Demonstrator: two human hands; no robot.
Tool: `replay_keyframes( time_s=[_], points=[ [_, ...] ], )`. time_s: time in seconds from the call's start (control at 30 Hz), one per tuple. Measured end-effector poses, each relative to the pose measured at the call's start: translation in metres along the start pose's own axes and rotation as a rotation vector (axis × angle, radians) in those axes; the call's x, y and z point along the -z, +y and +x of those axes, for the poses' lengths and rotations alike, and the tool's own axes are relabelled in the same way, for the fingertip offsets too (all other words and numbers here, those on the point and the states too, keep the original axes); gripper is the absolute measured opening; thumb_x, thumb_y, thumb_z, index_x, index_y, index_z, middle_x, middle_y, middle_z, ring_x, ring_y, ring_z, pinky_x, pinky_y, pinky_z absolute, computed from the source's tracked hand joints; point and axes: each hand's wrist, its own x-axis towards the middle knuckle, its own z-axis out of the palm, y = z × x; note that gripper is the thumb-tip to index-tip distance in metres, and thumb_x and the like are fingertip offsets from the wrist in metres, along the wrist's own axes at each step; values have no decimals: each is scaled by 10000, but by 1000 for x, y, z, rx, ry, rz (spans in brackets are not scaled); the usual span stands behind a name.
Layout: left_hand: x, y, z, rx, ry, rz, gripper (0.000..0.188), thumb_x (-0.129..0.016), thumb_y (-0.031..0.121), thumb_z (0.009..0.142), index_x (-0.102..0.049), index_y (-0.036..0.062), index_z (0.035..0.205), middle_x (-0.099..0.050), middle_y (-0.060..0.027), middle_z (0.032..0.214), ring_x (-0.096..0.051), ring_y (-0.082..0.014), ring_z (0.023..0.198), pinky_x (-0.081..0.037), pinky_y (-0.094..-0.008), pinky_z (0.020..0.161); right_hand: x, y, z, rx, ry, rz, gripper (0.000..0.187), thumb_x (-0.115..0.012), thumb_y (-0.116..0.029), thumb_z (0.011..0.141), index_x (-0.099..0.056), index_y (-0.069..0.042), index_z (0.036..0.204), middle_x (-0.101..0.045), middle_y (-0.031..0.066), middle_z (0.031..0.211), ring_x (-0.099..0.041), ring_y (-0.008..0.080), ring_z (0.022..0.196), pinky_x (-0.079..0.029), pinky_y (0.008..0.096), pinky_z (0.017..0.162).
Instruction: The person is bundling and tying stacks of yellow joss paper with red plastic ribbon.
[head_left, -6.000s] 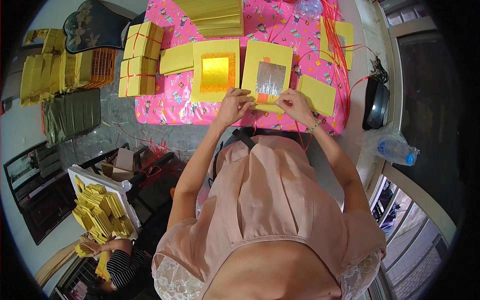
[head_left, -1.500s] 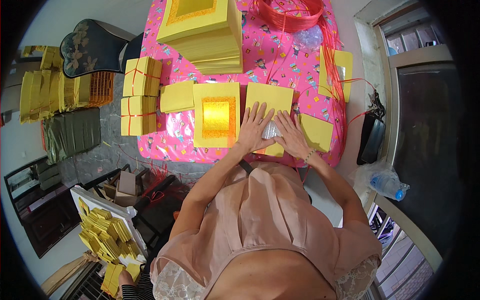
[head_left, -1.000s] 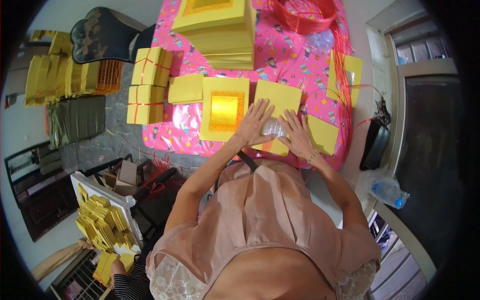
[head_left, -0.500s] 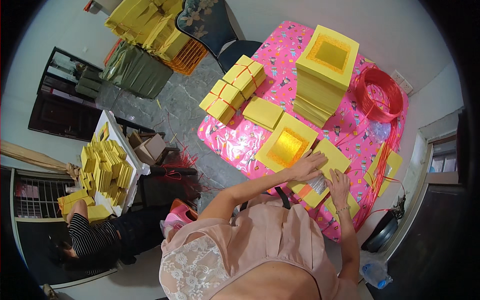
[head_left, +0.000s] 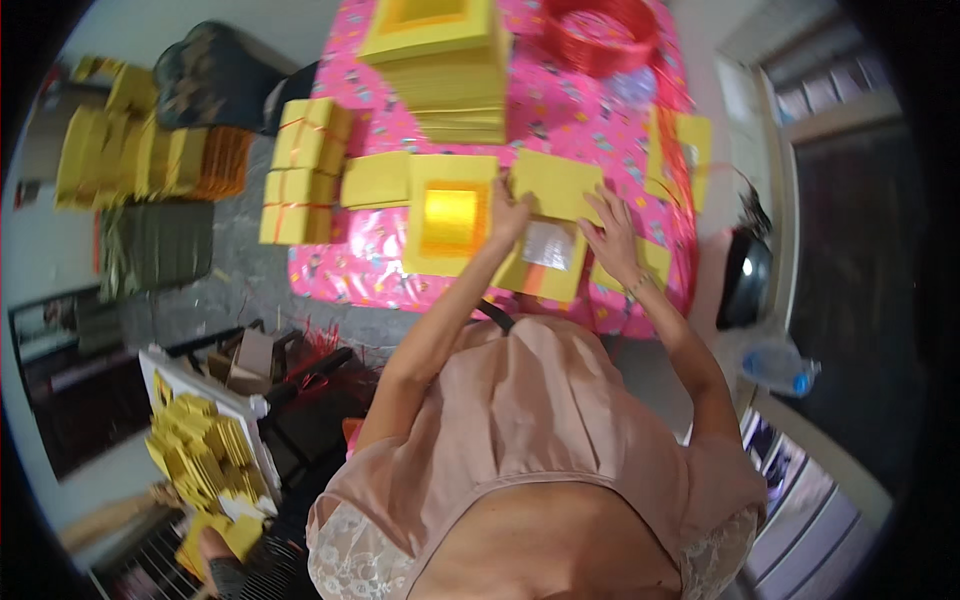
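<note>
A yellow paper sheet (head_left: 556,180) lies between my two hands on the pink patterned tablecloth, partly over another yellow sheet that shows a silver patch (head_left: 548,246) and an orange strip. My left hand (head_left: 508,214) is closed at its left edge, slightly blurred. My right hand (head_left: 614,238), fingers apart, rests at its right edge. Just left of my left hand lies a yellow sheet with a shiny gold panel (head_left: 452,218). Below my right wrist, part of another yellow sheet (head_left: 655,260) shows.
A tall stack of yellow paper (head_left: 455,95) stands farther back. Bundles tied with red string (head_left: 300,175) and a folded yellow stack (head_left: 376,180) sit at left. A coil of red strapping (head_left: 600,45) lies far right. Another person's hand (head_left: 212,545) works at the white table, lower left.
My view has swung, so the table now sits straighter ahead. Both hands have gone from lying over the yellow sheet to its left and right edges, farther apart.
</note>
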Motion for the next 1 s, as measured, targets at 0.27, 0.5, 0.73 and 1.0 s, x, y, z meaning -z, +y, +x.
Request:
replay_keyframes(
  time_s=[0.27, 0.5, 0.73, 1.0],
  points=[
    [-56, 44, -58, 120, -326, -90, 627, -638, 78, 888, -308, 57, 1421, -594, -103, 981, -579, -130, 760, -495, -295, 632, 37, 24, -52, -999, 124, 982, 396, -539, -233, 997, -433, -55, 1335, -583, 88, 1230, -585, 168, 1105, -507, 362, 906],
    [-28, 21, -90, 37, -428, 133, 474, -620, 75, 916, -454, 57, 1359, -585, -64, 1002, -598, -126, 843, -516, -261, 767, 47, 76, -151, -944, 271, 759, 307, -494, -136, 1012, -455, -38, 1300, -601, 80, 1202, -582, 148, 1083, -483, 323, 911],
    [4, 13, -93, 42, -430, 168, 351, -568, 54, 939, -537, 46, 1289, -623, -35, 951, -593, -100, 837, -506, -250, 784, 23, 107, -196, -871, 313, 555, 285, -518, -85, 980, -466, -14, 1251, -602, 92, 1123, -563, 153, 1020, -457, 315, 898],
    [14, 19, -97, 44, -410, 249, 286, -563, 55, 943, -589, 31, 1227, -637, -35, 950, -586, -94, 823, -500, -251, 761, 14, 96, -190, -1036, 166, 142, 344, -573, -177, 936, -448, 3, 1202, -623, 257, 1069, -614, 419, 976, -479, 479, 819]
  ],
)
